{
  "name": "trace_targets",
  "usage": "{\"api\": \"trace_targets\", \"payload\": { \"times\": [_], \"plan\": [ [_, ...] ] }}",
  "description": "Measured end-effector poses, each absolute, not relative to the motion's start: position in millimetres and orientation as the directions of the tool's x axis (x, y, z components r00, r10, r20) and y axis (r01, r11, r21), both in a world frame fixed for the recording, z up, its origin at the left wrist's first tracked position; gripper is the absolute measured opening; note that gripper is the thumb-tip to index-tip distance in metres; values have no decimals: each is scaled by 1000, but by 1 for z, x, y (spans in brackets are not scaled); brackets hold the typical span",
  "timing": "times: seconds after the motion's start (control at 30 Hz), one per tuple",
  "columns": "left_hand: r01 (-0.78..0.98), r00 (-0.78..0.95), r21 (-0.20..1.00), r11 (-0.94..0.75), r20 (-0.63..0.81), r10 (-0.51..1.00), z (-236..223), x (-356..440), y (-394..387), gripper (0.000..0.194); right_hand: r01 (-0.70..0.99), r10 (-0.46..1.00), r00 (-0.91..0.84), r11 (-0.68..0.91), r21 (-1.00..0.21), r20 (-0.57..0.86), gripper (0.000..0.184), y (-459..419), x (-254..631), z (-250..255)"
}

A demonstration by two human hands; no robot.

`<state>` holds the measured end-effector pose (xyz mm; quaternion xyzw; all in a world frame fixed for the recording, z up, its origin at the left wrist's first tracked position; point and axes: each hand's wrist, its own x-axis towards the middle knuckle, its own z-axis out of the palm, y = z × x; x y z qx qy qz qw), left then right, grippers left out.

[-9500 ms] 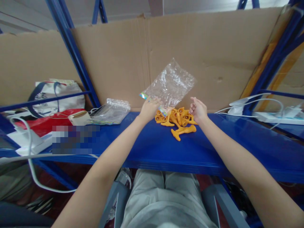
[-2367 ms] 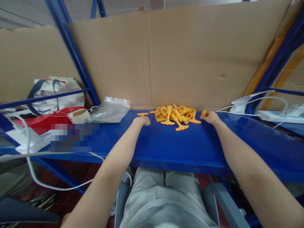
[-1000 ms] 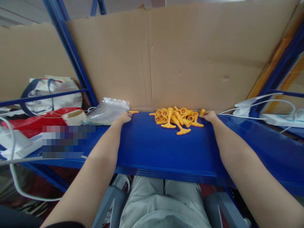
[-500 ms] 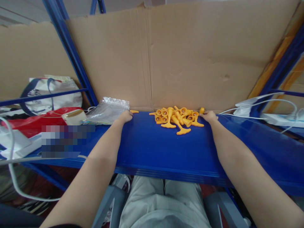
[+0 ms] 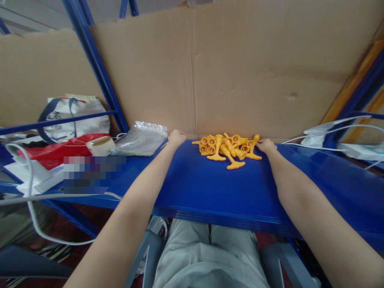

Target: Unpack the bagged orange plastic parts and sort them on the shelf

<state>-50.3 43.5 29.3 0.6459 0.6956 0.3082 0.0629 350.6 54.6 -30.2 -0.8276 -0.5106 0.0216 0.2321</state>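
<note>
A heap of several small orange plastic pieces [image 5: 228, 147] lies at the back of the blue shelf [image 5: 210, 188], against the cardboard wall. My left hand [image 5: 177, 138] rests knuckles-up on the shelf just left of the heap. Its fingers are curled under, and what they cover is hidden. My right hand [image 5: 265, 145] sits at the heap's right edge, its fingertips closed on a single orange piece [image 5: 256, 138]. A stack of clear plastic bags [image 5: 141, 138] lies to the left of my left hand.
The cardboard sheet [image 5: 240, 72] backs the shelf. A red bag [image 5: 57, 154], a white tote bag [image 5: 72, 116] and white cables [image 5: 30, 200] crowd the left end. More white cables and a power strip [image 5: 357, 150] lie at the right. Blue rack posts [image 5: 96, 68] stand behind.
My left hand has slid right, toward the heap, and the loose orange piece that lay beside it is no longer visible. My right hand stays at the heap's right edge.
</note>
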Motion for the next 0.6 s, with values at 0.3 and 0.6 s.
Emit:
{"api": "trace_targets", "payload": {
  "times": [0.3, 0.6],
  "plan": [
    [793, -9, 555, -252, 423, 906, 12, -25, 25, 39, 771, 829, 478, -237, -592, 290, 25, 40, 349, -26],
    [903, 82, 311, -298, 556, 827, 3, -31, 22, 39, 557, 936, 321, -66, -828, 142, 11, 31, 339, -20]
  ]
}}
